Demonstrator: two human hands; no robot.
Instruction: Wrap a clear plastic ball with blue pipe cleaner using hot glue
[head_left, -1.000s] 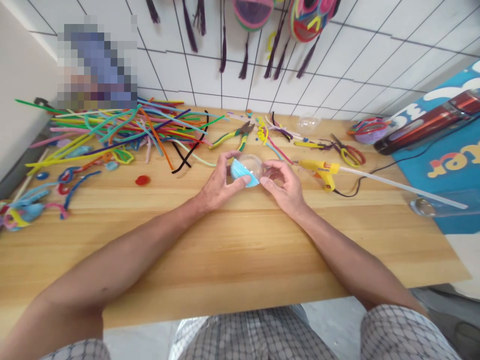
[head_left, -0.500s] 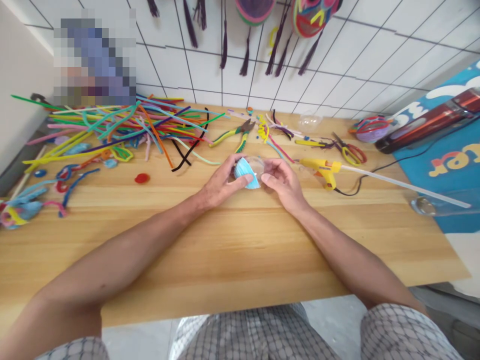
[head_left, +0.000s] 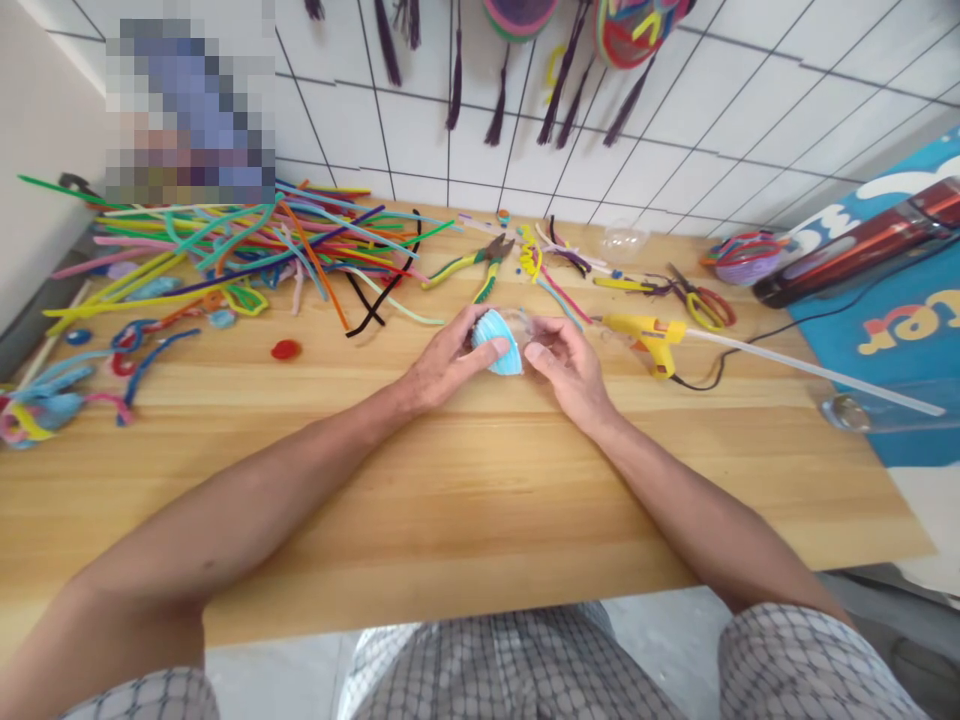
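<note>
Above the middle of the wooden table (head_left: 465, 500), my left hand (head_left: 448, 362) is closed around a light-blue ribbed half dome (head_left: 493, 340), its thumb pressed on the blue surface. Close to its right, my right hand (head_left: 571, 365) is closed with thumb and fingers on a clear plastic half shell (head_left: 520, 324), which is faint and partly hidden by the fingers and the dome. Whether the shell and the dome touch, I cannot tell. Beyond my hands lie green-and-yellow pliers (head_left: 480, 265). A yellow glue gun (head_left: 651, 338) with a long glue stick rests right of my right hand.
Many coloured pipe cleaners (head_left: 247, 245) are heaped at the back left, with a red cap (head_left: 286, 349) in front. Scissors (head_left: 703, 300), a wrapped ball (head_left: 745, 258) and a dark red flask (head_left: 862, 240) lie at the right. Purple tassels (head_left: 498, 105) hang at the wall.
The blue half dome has turned slightly in my left hand, so more of its ribbed outside shows. Both hands stay almost in place; the view has shifted a little.
</note>
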